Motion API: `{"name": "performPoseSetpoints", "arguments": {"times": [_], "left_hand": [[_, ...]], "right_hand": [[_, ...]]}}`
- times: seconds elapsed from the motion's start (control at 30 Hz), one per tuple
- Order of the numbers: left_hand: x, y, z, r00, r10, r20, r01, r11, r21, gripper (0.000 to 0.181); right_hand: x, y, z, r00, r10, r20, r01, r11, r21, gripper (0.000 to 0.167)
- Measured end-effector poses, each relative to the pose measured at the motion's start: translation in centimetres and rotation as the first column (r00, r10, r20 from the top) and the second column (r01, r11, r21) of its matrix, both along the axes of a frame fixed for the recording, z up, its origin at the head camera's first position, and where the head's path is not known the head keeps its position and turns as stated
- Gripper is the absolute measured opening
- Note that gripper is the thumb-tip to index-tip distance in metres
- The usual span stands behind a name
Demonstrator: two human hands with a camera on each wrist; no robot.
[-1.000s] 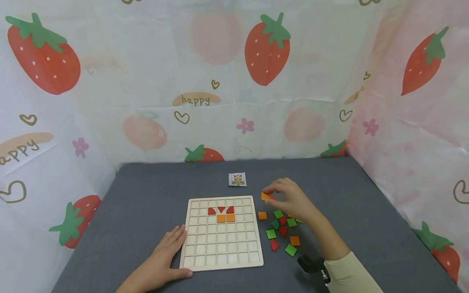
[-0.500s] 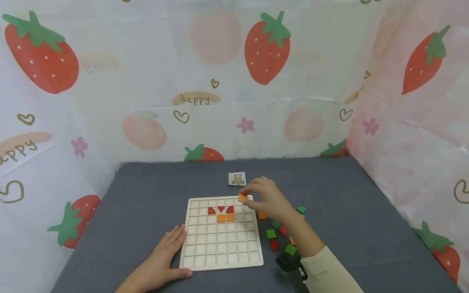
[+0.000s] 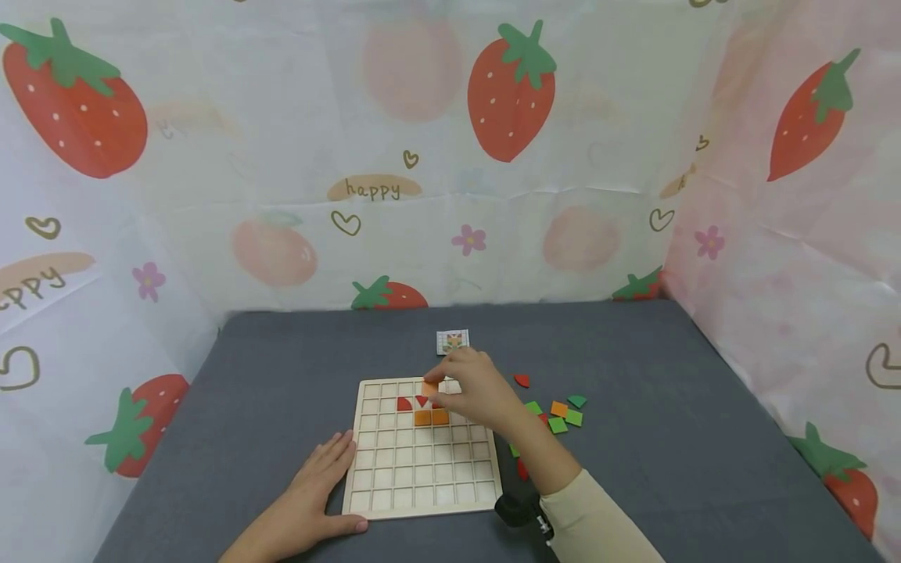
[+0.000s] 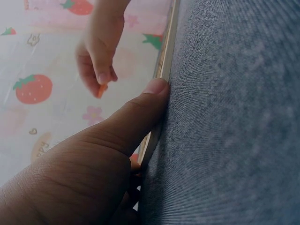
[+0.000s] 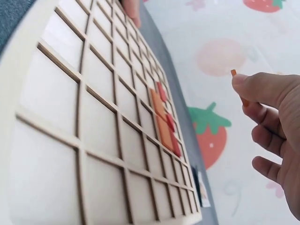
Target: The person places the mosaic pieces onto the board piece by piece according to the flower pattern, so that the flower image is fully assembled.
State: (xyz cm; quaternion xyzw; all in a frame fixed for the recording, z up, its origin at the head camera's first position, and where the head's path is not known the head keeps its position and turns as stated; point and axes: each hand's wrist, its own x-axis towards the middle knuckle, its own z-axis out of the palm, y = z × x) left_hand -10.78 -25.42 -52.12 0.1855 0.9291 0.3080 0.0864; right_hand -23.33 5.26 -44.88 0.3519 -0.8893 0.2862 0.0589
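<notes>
My right hand [image 3: 473, 389] pinches a square orange tile [image 3: 430, 388] between thumb and fingertips, above the far rows of a pale wooden grid board [image 3: 394, 478]. In the right wrist view the tile [image 5: 240, 89] shows edge-on, clear of the board. Two orange square tiles [image 3: 432, 417] lie side by side in the grid. Behind them sit a red quarter-round tile [image 3: 404, 404] and a red triangle tile [image 3: 421, 400]; another red one is mostly hidden by my hand. My left hand [image 3: 310, 493] rests against the board's left side, fingers along the edge, thumb at the near edge.
Loose green, red and orange tiles lie right of the board, among them a green square tile [image 3: 558, 425] and a red tile [image 3: 522, 381]; my right forearm covers some. A small pattern card [image 3: 452, 341] lies behind the board. A strawberry-print curtain [image 3: 394, 117] surrounds the grey table [image 3: 669, 438].
My right hand has carried the orange tile leftward from beside the board to above its far rows. A red tile it covered before now shows. My left hand stays put.
</notes>
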Motion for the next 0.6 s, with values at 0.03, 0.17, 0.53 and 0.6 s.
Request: {"name": "performPoseSetpoints", "arguments": {"times": [0.03, 0.17, 0.53, 0.6], "left_hand": [[0.0, 0.0, 0.0, 1.000, 0.001, 0.000, -0.001, 1.000, 0.001, 0.122], [0.0, -0.1, 0.0, 1.000, -0.003, -0.003, 0.003, 1.000, 0.007, 0.121], [0.2, -0.1, 0.0, 0.998, -0.016, -0.057, 0.017, 1.000, 0.020, 0.119], [0.2, -0.1, -0.1, 0.998, -0.019, -0.068, 0.020, 1.000, 0.023, 0.118]], "right_hand": [[0.0, -0.3, -0.1, 1.000, 0.003, 0.002, -0.003, 1.000, 0.005, 0.021], [0.2, -1.4, -0.7, 1.000, 0.012, -0.002, -0.012, 0.999, 0.045, 0.021], [0.1, -3.8, -2.3, 1.000, 0.009, 0.006, -0.009, 0.991, 0.135, 0.022], [0.1, -4.1, -2.5, 1.000, -0.005, 0.011, 0.004, 0.987, 0.160, 0.023]]}}
